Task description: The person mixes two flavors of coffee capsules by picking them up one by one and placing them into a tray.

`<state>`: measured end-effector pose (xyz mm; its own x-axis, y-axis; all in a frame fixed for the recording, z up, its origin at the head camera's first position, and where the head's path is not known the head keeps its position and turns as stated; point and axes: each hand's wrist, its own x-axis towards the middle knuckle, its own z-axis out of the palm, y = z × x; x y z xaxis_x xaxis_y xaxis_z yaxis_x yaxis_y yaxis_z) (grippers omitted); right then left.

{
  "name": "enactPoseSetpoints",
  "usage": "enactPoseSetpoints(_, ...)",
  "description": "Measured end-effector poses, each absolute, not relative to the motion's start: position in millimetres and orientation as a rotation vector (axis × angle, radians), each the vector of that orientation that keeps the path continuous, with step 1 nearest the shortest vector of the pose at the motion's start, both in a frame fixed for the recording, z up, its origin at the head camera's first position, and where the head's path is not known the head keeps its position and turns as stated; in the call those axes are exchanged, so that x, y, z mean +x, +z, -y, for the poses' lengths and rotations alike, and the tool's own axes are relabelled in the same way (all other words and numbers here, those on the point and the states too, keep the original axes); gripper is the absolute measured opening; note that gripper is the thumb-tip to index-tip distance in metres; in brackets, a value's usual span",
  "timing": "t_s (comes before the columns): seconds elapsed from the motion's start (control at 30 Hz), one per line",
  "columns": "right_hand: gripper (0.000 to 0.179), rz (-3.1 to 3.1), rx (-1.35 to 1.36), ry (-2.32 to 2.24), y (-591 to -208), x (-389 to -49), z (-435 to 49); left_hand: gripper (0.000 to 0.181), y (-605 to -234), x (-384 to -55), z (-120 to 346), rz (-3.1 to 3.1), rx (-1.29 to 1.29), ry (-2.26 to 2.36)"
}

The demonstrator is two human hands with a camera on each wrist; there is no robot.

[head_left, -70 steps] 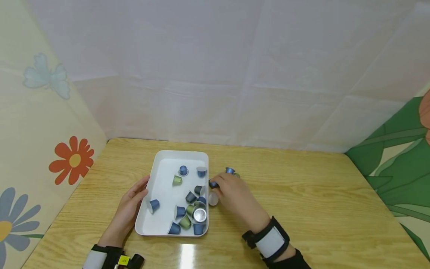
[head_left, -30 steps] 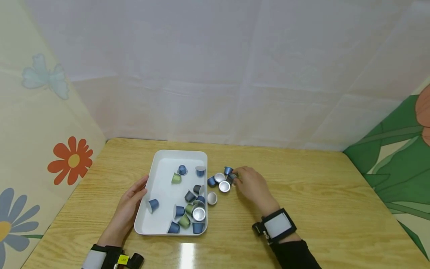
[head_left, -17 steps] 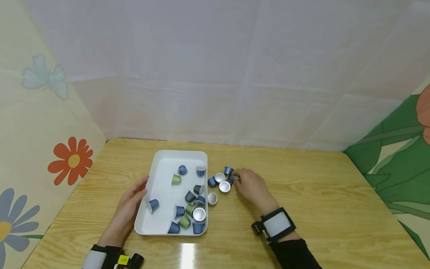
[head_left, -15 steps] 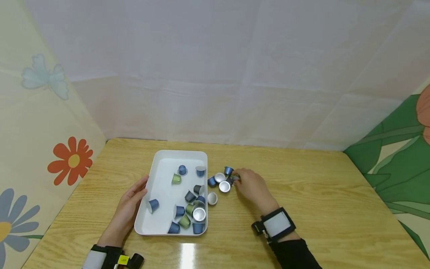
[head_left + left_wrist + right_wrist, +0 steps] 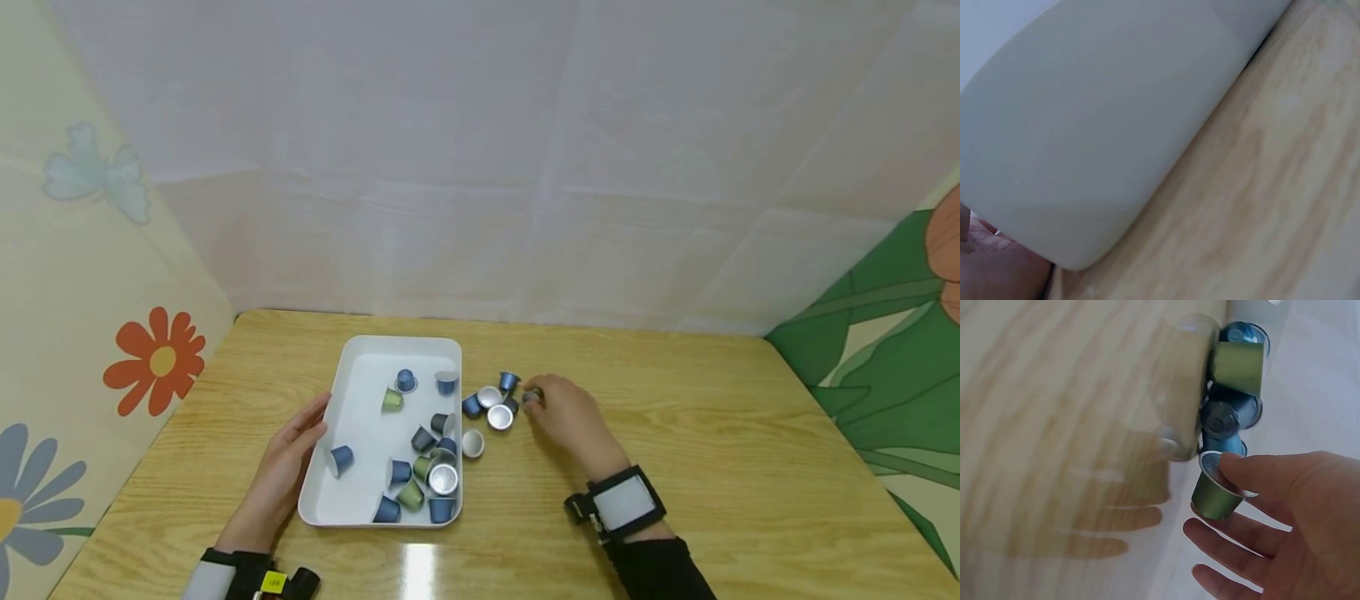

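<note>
A white tray [image 5: 356,492] lies on the table with several blue, green and dark coffee capsules in it, most of them toward its lower right corner. My left hand [image 5: 288,454] rests against the tray's left side, fingers fairly straight; the left wrist view shows mainly the tray's outer wall [image 5: 1085,137]. Between thumb and fingers, my right hand [image 5: 566,417] pinches a green coffee capsule [image 5: 1216,497] by its rim and side. Just left of that hand sits a small cluster of capsules, including a blue capsule [image 5: 509,381] and a silver-topped one [image 5: 500,417].
A single capsule [image 5: 472,443] with its pale face showing lies close to the tray's right edge. The wooden table [image 5: 712,467] stretches off to the right. Behind it hangs a white cloth [image 5: 525,167], with painted panels at both sides.
My right hand has moved right from beside the tray, where it held a dark capsule. It now pinches a green capsule, shifted slightly away from the cluster. The left hand stays put.
</note>
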<state>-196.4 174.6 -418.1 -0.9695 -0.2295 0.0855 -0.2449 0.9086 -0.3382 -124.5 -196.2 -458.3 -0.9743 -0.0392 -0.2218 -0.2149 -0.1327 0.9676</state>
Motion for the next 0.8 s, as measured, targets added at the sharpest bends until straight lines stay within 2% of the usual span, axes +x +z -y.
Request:
enactPoseSetpoints(0.5,0.025,2.949,0.312,0.611,-404.4,-176.9,-179.6,0.052,-457.9,-123.6,197.3,-2.002,-0.314,2.233)
enactPoseSetpoints(0.8,0.025,2.928,0.428,0.585,-392.4,-162.0,-161.9,0.051,-458.4,-123.7,197.2,-2.016,-0.324,2.218)
